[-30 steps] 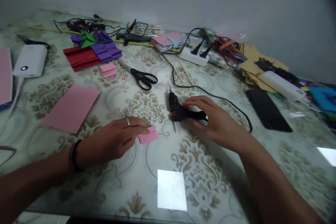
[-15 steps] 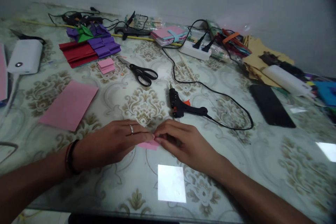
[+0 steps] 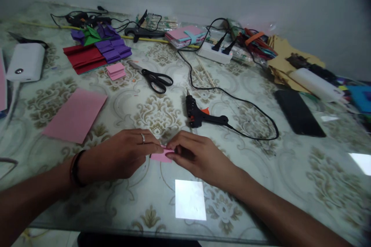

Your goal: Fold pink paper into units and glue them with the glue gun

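Note:
A small piece of pink paper (image 3: 161, 157) with a raised fold lies on the table between my hands. My left hand (image 3: 131, 150) grips its left side, the fingers held together over the fold. At the right end, my right hand (image 3: 194, 154) pinches the fold between thumb and fingers. Just beyond my right hand rests a black glue gun (image 3: 203, 117), its nozzle pointing away. Black-handled scissors (image 3: 156, 79) lie farther back, beside a small pleated pink paper (image 3: 116, 71). To the left is a larger flat pink sheet (image 3: 77, 115).
Folded red paper (image 3: 84, 58) and purple paper (image 3: 113, 50) sit at the back left, near a white power bank (image 3: 26, 61). A white power strip (image 3: 215, 53) feeds the glue gun's looping black cord (image 3: 255, 105). A dark phone (image 3: 300, 112) lies on the right.
My fingers have drawn slightly apart along the fold, so more of the small pink paper shows. The camera view has shifted a little; the tools and other papers stay in place.

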### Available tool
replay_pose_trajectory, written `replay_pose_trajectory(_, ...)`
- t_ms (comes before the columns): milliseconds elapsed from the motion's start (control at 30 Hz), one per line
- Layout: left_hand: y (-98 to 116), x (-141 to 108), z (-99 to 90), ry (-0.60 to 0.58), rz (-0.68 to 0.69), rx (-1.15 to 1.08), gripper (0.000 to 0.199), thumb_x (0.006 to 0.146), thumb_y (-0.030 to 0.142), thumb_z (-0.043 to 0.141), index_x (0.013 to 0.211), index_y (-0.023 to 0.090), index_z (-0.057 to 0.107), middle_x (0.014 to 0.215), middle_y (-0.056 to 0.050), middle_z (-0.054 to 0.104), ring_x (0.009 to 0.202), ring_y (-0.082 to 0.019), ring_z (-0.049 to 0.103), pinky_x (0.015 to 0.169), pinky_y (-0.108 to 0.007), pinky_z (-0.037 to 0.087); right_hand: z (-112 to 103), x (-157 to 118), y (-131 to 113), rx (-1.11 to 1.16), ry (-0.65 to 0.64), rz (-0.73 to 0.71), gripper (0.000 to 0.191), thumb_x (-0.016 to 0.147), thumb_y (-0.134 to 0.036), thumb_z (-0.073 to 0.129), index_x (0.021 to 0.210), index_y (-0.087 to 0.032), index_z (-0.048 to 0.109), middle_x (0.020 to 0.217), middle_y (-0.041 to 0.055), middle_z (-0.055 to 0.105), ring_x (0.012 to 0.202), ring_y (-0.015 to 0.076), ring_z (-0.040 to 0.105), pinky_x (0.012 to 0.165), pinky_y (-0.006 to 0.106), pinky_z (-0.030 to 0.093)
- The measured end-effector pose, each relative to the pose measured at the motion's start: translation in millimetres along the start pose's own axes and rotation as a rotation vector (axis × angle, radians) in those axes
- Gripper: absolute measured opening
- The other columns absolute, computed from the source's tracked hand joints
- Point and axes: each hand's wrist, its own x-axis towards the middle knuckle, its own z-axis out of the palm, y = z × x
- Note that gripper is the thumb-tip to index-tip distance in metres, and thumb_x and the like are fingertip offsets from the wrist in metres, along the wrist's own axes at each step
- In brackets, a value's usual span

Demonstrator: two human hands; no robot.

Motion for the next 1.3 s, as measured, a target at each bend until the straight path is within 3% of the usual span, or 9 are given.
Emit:
replay_pose_trajectory(167,-2.9,1.6,5.9,0.025,-0.007,-0.004,0.022,0.102,0.010,0.055,0.115,0.015,0.071,0.108,-0.008,0.077,0.101,-0.021,0.070,0.094,-0.036,0.057,0.8,1.4,0.6,-0.011,0.004,-0.021,0.003,0.100,-0.018,0.071,0.102,-0.018,0.069,0.091,0.0019,0.065,0.074,0.0135,0.062,0.068,0.025,0.051)
replay_pose_trajectory(267,-4.7,2.5,7.5,0.019,-0.020,-0.001,0.023,0.106,0.010,0.051,0.113,0.014,0.072,0.106,-0.008,0.076,0.099,-0.021,0.069,0.090,-0.034,0.056,0.6,3.2,0.8,-0.026,-0.005,-0.023,0.003,0.099,-0.015,0.070,0.099,-0.018,0.069,0.088,0.0012,0.064,0.075,0.0144,0.062,0.069,0.026,0.051)
replay_pose_trajectory(533,-8.2,1.7,10.4,0.083,-0.080,-0.038,0.017,0.101,0.010,0.056,0.107,0.017,0.071,0.102,-0.007,0.074,0.097,-0.021,0.069,0.086,-0.032,0.055,3.2,5.6,4.7,-0.021,0.048,0.011,0.004,0.097,-0.015,0.072,0.101,-0.018,0.072,0.083,0.0000,0.064,0.070,0.0138,0.061,0.065,0.024,0.049)
replay_pose_trajectory(767,-13.2,6.1,8.7,0.058,-0.186,-0.048,0.012,0.102,0.015,0.058,0.098,0.017,0.069,0.090,-0.001,0.070,0.086,-0.017,0.067,0.080,-0.028,0.052,16.1,13.1,0.3,-0.070,0.131,0.076,0.001,0.097,-0.017,0.069,0.096,-0.017,0.070,0.077,-0.0015,0.063,0.067,0.0131,0.059,0.063,0.024,0.046)
replay_pose_trajectory(1033,-20.8,3.1,6.9,0.129,-0.149,-0.070,0.015,0.102,0.014,0.060,0.102,0.016,0.075,0.103,-0.005,0.073,0.096,-0.017,0.071,0.086,-0.028,0.054,14.6,24.1,-3.0,-0.029,0.080,0.187,0.010,0.095,-0.018,0.071,0.104,-0.018,0.068,0.067,-0.0055,0.062,0.059,0.0124,0.058,0.058,0.023,0.043)
replay_pose_trajectory(1133,-19.5,3.2,6.5,0.117,-0.147,-0.051,0.018,0.103,0.015,0.058,0.101,0.016,0.076,0.104,-0.007,0.074,0.099,-0.019,0.071,0.089,-0.031,0.055,12.1,22.7,1.1,-0.017,0.093,0.108,0.009,0.097,-0.016,0.068,0.106,-0.019,0.068,0.074,-0.0031,0.064,0.064,0.0125,0.060,0.061,0.023,0.046)
replay_pose_trajectory(1300,-13.1,2.6,-1.0,0.079,-0.073,-0.011,0.031,0.096,-0.001,0.048,0.103,0.017,0.073,0.114,-0.009,0.072,0.107,-0.020,0.069,0.094,-0.032,0.058,10.6,12.9,8.4,-0.122,0.119,-0.191,0.022,0.105,-0.012,0.052,0.106,-0.017,0.074,0.099,0.0075,0.067,0.083,0.0155,0.067,0.073,0.026,0.055)
